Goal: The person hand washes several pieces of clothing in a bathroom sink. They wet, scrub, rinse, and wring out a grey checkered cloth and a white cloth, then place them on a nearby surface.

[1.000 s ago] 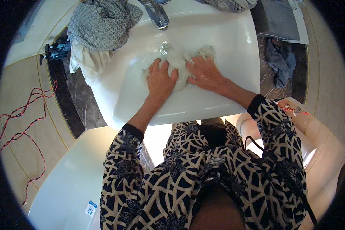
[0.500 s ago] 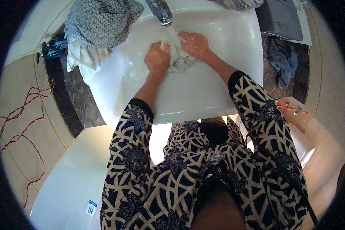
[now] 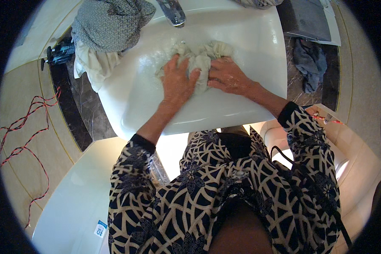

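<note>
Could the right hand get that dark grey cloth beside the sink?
Probably yes: the right hand would have to leave the pale cloth, but only the sink's rim seems to lie between that hand and the dark grey cloth.

Soft lt is filling the sink (image 3: 262, 51), w/ shiny spots (image 3: 224, 117) glinting rt of & below the fingers (image 3: 170, 64). A v. bright white patch (image 3: 175, 154) is glowing lower, past the sink's edge. Tap (image 3: 173, 12) above them is gleaming. Wet cloth (image 3: 203, 70) under them is looking fuzzy. Far out, lines are bending & a blk ring is circling everything.
</note>
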`<state>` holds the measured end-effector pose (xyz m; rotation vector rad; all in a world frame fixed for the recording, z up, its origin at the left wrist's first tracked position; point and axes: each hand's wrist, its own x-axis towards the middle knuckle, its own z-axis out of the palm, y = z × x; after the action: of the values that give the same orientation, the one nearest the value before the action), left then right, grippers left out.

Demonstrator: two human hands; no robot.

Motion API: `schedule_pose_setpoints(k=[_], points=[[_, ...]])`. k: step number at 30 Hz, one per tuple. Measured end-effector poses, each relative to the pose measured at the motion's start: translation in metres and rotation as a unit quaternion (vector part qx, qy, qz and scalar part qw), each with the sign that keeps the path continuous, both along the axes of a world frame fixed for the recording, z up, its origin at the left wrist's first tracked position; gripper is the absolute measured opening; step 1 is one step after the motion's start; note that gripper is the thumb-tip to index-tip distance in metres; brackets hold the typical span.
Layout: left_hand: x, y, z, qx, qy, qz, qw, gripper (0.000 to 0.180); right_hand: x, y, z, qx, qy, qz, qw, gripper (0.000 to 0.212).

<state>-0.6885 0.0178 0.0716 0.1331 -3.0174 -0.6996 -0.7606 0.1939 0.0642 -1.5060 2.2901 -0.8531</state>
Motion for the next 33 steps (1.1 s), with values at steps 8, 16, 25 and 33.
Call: schedule_pose_setpoints(k=[8,16,25,33], points=[[-0.031,0.000,-0.047,-0.109,-0.092,0.070,0.987,0.027,-0.012,-0.037,-0.036,0.074,-0.014,-0.138,0.988,0.023],[-0.058,-0.019,-0.076,-0.072,-0.151,0.197,0.966,0.034,-0.045,-0.067,-0.052,0.085,-0.015,-0.224,0.971,0.022],[-0.018,-0.026,-0.016,0.053,0.191,-0.065,0.978,0.034,-0.065,-0.024,-0.022,-0.115,-0.101,-0.388,0.909,0.036],[-0.013,-0.024,0.002,0.093,0.091,0.019,0.991,0.052,-0.004,-0.032,-0.016,0.094,0.119,-0.160,0.975,0.050]])
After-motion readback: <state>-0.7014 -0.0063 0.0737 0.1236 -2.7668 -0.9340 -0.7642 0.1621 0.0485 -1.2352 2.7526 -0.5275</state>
